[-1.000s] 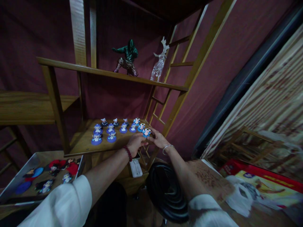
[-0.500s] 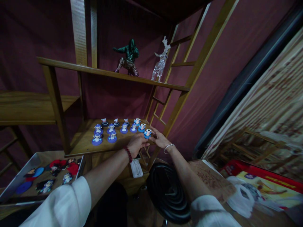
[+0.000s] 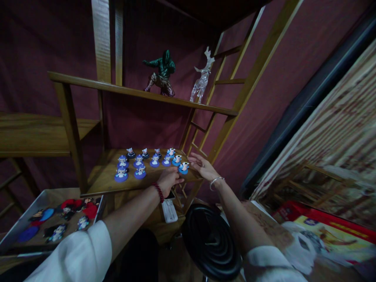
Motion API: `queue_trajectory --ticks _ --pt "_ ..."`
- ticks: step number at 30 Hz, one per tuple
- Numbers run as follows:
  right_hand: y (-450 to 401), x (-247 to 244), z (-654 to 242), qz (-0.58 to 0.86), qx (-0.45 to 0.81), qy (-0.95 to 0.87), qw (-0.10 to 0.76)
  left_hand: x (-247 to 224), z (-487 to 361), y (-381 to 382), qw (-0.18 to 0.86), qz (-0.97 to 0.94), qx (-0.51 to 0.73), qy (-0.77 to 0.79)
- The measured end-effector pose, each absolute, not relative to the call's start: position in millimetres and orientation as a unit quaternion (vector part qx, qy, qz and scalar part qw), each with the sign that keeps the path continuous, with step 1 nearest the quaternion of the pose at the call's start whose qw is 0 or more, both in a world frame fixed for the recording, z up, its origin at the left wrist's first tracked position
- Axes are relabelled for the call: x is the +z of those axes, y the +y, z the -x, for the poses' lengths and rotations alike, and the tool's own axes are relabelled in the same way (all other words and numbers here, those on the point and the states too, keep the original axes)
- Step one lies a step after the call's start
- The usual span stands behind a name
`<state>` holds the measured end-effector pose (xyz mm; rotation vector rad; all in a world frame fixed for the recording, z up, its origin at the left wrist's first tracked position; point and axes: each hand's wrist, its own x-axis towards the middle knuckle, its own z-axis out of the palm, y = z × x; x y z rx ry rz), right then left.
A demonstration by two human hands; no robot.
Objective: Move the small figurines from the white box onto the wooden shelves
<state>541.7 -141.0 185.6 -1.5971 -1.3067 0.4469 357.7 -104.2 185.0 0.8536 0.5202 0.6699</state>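
My left hand [image 3: 169,181], with a dark red bead bracelet, rests at the shelf's front edge. Its fingers are loosely bent, thumb apart, and their tips are close beside the front blue-based figurine [image 3: 183,168]; whether they touch it I cannot tell. To the right of that figurine, my right hand [image 3: 205,167], wearing a silver bangle, is open and holds nothing. Two more blue-based figurines [image 3: 176,159] stand behind in a slanting row. Several purple-based figurines [image 3: 138,161] are left of them, with small dark-based cat-eared figurines [image 3: 145,152] at the back.
A green crouching statue [image 3: 162,74] and a clear deer figure [image 3: 202,78] stand on the upper shelf [image 3: 123,91]. At lower left is an open box [image 3: 48,192] with more figurines. A black round stool [image 3: 210,241] is below, a red-yellow package [image 3: 337,231] at right.
My right hand has drawn off the front figurine, moving right with its fingers opening out. My left hand stays nearly in place. The view has shifted slightly.
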Motion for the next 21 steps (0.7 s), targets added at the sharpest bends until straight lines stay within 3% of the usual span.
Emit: queue_trajectory --ticks 6,16,21 --pt "-101.6 211.3 -540.1 0.678 0.148 -0.529 0.489 186.2 -360.7 -101.3 0.812 -0.397 0.332 0.272" --pt "-38.5 226.4 -534.7 0.745 0.012 -0.6 0.292 183.3 -376.8 -89.4 0.784 -0.411 0.342 0.316" --pt "-16.4 220.3 -535.7 0.753 0.005 -0.615 0.233 171.2 -387.5 -82.9 0.75 -0.436 0.358 0.345"
